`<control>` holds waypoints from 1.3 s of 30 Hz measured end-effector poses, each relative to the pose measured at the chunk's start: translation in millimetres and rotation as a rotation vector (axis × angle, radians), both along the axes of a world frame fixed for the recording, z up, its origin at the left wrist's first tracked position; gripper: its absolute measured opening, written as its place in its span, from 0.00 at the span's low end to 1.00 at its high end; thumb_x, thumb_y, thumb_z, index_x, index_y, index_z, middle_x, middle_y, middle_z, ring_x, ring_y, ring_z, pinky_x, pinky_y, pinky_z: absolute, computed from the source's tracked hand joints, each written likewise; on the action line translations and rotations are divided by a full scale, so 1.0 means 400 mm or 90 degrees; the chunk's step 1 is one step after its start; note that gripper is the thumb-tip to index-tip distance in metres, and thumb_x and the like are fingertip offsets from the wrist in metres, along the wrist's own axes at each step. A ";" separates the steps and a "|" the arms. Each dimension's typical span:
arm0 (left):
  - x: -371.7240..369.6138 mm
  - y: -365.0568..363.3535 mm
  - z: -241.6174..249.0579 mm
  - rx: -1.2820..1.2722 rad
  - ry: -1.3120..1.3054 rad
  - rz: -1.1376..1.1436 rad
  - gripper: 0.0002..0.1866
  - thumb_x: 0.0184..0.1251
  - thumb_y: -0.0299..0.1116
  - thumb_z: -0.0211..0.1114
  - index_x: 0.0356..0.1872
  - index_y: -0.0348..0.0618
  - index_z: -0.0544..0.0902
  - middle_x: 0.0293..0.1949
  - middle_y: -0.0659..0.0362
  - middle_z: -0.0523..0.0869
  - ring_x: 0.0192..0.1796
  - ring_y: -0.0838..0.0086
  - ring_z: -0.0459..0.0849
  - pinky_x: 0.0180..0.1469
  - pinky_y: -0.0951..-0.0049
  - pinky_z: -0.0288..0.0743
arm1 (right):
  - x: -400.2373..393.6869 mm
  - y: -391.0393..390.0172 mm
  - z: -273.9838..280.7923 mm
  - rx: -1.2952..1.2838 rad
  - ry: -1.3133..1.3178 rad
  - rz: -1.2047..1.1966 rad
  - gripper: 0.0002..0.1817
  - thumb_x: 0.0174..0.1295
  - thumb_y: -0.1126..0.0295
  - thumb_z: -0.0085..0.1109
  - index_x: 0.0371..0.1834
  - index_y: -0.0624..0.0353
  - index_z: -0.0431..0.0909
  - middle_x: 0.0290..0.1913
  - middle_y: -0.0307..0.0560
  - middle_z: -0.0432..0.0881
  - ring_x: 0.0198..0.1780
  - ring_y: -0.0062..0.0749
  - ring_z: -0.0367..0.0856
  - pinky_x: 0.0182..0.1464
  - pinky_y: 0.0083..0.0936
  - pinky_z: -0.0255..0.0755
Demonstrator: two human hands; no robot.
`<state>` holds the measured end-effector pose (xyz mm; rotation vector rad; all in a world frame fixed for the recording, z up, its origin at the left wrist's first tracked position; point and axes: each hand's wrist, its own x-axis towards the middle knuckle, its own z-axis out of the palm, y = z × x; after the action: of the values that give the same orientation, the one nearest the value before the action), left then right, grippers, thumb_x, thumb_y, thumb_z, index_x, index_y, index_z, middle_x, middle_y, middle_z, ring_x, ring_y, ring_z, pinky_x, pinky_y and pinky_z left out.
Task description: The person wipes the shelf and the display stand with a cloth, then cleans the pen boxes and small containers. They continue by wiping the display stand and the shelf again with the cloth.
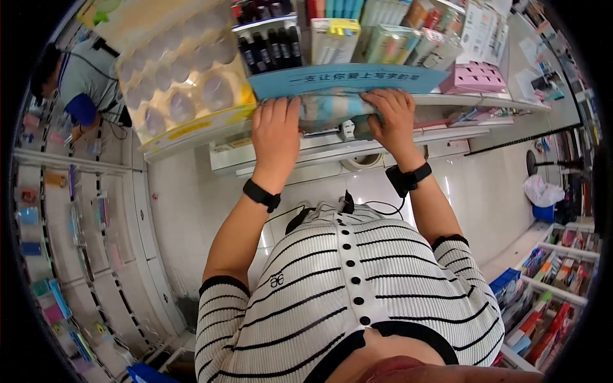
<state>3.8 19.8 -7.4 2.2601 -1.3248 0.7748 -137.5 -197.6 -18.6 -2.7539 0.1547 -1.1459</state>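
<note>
A crumpled cloth (332, 108), pale with blue and grey patches, lies along the front edge of the display shelf, below a blue sign (348, 78) with Chinese writing. At the cloth's left end rests my left hand (276, 137), its fingers together and bent over the shelf edge. My right hand (394, 121) grips the cloth's right end, fingers on top and thumb below. Behind the sign stand boxes of pens (335, 41) and a rack of black markers (271, 48). Each wrist has a black band.
Left of the sign is a yellow tray (185, 89) with clear domes. A pink box (474, 78) stands at the right. Another person (83, 76) bends at the far left beside hanging goods. Bins of stationery (549, 274) fill the lower right. A lower shelf runs under the display.
</note>
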 end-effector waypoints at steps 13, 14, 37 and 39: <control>-0.038 -0.083 0.013 -0.008 -0.012 -0.033 0.17 0.57 0.26 0.61 0.50 0.40 0.81 0.45 0.55 0.82 0.52 0.58 0.79 0.61 0.57 0.69 | -0.066 -0.130 0.008 0.035 0.043 0.048 0.28 0.43 0.76 0.64 0.53 0.45 0.81 0.52 0.36 0.83 0.56 0.34 0.78 0.65 0.37 0.59; -0.040 -0.090 0.009 -0.006 -0.013 -0.031 0.17 0.57 0.26 0.61 0.50 0.40 0.81 0.45 0.55 0.82 0.52 0.58 0.79 0.61 0.57 0.69 | -0.071 -0.138 0.008 0.037 0.042 0.049 0.28 0.43 0.76 0.64 0.53 0.45 0.81 0.52 0.36 0.83 0.56 0.34 0.78 0.65 0.37 0.59; -0.064 -0.176 0.012 -0.020 0.101 -0.128 0.24 0.52 0.25 0.71 0.53 0.48 0.82 0.46 0.58 0.82 0.52 0.61 0.79 0.56 0.59 0.71 | -0.081 -0.216 -0.041 0.080 -0.073 -0.090 0.16 0.47 0.73 0.58 0.41 0.52 0.80 0.41 0.42 0.81 0.52 0.43 0.76 0.69 0.40 0.55; -0.061 -0.168 0.012 -0.027 0.105 -0.120 0.24 0.52 0.25 0.71 0.53 0.49 0.82 0.46 0.60 0.82 0.52 0.62 0.80 0.56 0.60 0.71 | -0.076 -0.203 -0.045 0.072 -0.067 -0.116 0.15 0.47 0.73 0.58 0.41 0.52 0.80 0.41 0.42 0.81 0.53 0.44 0.75 0.70 0.42 0.54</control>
<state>-20.4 -47.5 -2.5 2.0802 -1.4035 0.5342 -167.8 -278.7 -36.5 -2.6179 0.4520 -1.2802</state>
